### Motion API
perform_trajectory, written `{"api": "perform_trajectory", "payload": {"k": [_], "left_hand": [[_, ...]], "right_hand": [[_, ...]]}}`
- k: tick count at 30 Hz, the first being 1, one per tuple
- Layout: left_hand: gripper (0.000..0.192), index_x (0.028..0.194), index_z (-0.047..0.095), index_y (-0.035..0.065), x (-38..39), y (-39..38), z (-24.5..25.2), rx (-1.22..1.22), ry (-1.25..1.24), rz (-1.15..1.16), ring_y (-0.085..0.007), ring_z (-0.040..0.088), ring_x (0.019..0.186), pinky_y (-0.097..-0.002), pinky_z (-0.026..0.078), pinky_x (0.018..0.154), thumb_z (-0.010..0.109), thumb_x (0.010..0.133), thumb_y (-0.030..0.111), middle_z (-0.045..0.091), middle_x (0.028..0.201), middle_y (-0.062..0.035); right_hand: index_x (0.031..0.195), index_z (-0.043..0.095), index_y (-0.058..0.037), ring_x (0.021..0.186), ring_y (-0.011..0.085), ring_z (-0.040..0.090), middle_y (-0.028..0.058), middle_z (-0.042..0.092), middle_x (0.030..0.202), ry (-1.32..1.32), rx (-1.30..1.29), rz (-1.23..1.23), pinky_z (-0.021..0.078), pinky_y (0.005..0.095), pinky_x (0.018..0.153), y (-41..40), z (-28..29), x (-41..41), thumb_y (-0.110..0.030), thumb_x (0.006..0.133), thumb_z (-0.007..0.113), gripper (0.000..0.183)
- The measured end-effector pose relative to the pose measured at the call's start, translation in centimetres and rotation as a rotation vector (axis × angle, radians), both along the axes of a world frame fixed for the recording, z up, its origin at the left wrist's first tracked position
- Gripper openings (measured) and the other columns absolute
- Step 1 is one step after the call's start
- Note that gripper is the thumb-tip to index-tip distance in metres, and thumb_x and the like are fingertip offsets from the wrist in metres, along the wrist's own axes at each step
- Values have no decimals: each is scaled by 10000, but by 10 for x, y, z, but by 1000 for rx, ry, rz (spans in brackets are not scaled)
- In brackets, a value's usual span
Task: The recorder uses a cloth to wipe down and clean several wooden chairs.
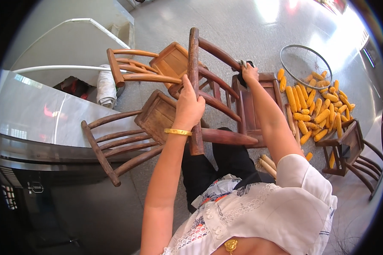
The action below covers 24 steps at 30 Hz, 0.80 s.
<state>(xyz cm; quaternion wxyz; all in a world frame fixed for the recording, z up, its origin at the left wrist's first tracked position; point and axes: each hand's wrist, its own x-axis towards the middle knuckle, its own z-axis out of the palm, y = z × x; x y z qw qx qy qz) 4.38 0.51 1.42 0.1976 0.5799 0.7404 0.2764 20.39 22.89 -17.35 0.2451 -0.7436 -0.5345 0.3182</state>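
A dark reddish wooden chair (196, 60) stands before me, its curved slatted back reaching up towards me and its panelled seat (252, 105) lower down. My left hand (190, 106) grips the top rail of that back, with a gold bangle at the wrist. At the far post of the back, my right hand (249, 73) holds a dark and grey cloth (241, 76) against the wood; its fingers are partly hidden. Left of this chair are a light orange-brown wooden chair (170, 63) and a weathered brown wooden chair (156, 118).
Many yellow corn cobs (322, 116) lie in a heap on the floor at right, under a round metal-rimmed hoop (284, 63). A small dark chair (348, 140) stands beside them. At left are a tiled counter (79, 118), a white pipe (63, 67) and a rolled pale cloth (106, 89).
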Motion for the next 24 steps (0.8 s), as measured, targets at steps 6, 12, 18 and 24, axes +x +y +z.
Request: {"api": "perform_trajectory", "payload": {"k": [6,12,18,24], "left_hand": [[701,1307,132,-85,0,0,-2,12,-26,-8,-402,493,999,-402,402,853,502,733,76,473,1086,-315],[696,1304,133,-87,0,-1,2,7,-31,-1,-407,498,990,-407,394,864,497,733,73,478,1083,-313],[688,1306,142,-82,-1,6,-4,28,15,-10,-401,503,992,-408,393,875,495,740,88,481,1082,-311],[725,1320,101,-77,-3,11,-5,3,255,-7,-342,571,855,-375,442,799,504,759,147,513,1034,-291]], "right_hand": [[1114,503,-304,1074,370,441,138,374,1234,-314,-51,72,402,460,846,-27,-30,30,-327,837,464,280],[1093,526,-273,1052,339,452,133,410,1166,-531,-21,251,408,452,829,-65,-45,38,-234,856,399,272],[1045,554,-250,988,319,472,111,446,1078,-625,47,405,418,444,755,-92,-58,50,-228,842,422,243],[1149,499,-311,1029,385,455,160,407,1156,-547,-83,627,420,467,819,-142,-49,70,-172,797,438,383]]}}
